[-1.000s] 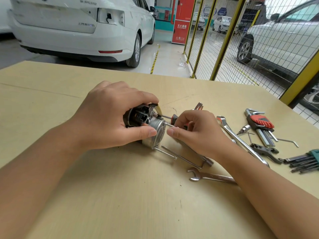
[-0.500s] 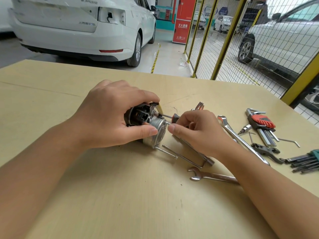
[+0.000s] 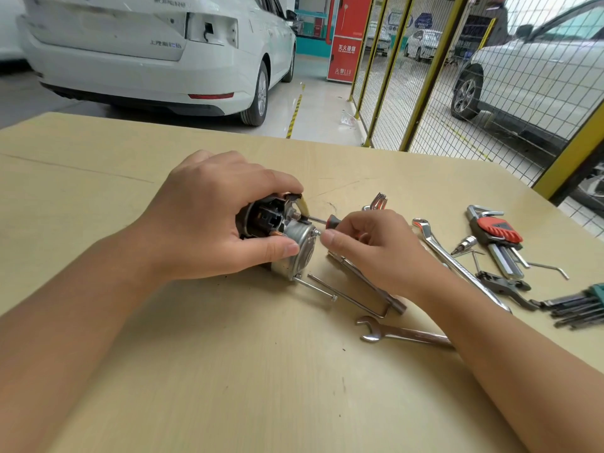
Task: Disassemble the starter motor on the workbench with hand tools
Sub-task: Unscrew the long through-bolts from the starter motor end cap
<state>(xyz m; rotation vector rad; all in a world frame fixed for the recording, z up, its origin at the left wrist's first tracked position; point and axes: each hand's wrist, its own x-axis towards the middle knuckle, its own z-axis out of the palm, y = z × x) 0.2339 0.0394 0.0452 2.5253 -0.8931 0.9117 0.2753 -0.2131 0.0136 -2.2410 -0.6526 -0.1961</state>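
The starter motor [image 3: 295, 245], black body with a silver end cap, lies on its side on the workbench [image 3: 228, 371]. My left hand [image 3: 209, 223] wraps over it from the left, thumb pressed on the cap. My right hand [image 3: 376, 253] holds a small screwdriver [image 3: 328, 221] with a red and black handle. Its thin shaft points left and reaches the terminal area at the top of the motor. A long through-bolt [image 3: 315, 287] sticks out from the lower edge of the cap onto the bench.
To the right lie an open-end spanner [image 3: 402, 333], a long ring spanner [image 3: 457, 259], pliers [image 3: 379, 201], a red hex key set [image 3: 496, 232], a green hex key set [image 3: 581, 307], a bit [image 3: 464, 244] and an L-shaped rod [image 3: 353, 297]. A wire fence and cars stand beyond the bench.
My right hand has shifted slightly up and left, bringing the screwdriver tip closer to the top of the motor. My left hand keeps the same grip.
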